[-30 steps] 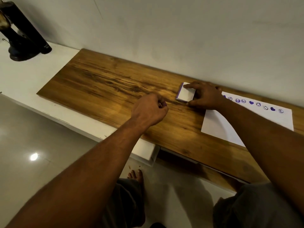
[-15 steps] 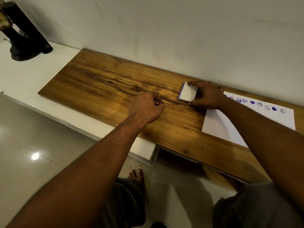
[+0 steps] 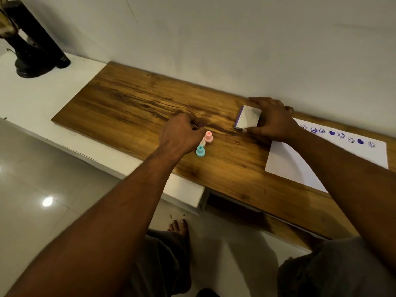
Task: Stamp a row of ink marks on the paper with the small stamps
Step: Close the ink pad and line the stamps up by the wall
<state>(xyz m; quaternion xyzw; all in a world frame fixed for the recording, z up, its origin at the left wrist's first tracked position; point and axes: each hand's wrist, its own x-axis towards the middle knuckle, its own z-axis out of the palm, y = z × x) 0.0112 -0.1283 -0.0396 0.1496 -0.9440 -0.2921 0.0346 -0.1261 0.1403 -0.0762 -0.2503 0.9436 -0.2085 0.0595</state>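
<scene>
Left hand curled over 3 small plastic stamps on brown wooden board; whether gripping any, cannot tell. Best set upright, apart: teal stamp, white stamp, pink stamp. Right hand clamped on white ink pad box. White paper sheet far right, row of purple marks along far edge.

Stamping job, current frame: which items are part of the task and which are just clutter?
Part of the job:
- pink stamp
- teal stamp
- white stamp, partly hidden by the left hand
- ink pad box, held by the right hand
- paper with its row of purple marks

Just lying about:
- black object on the white shelf
</scene>
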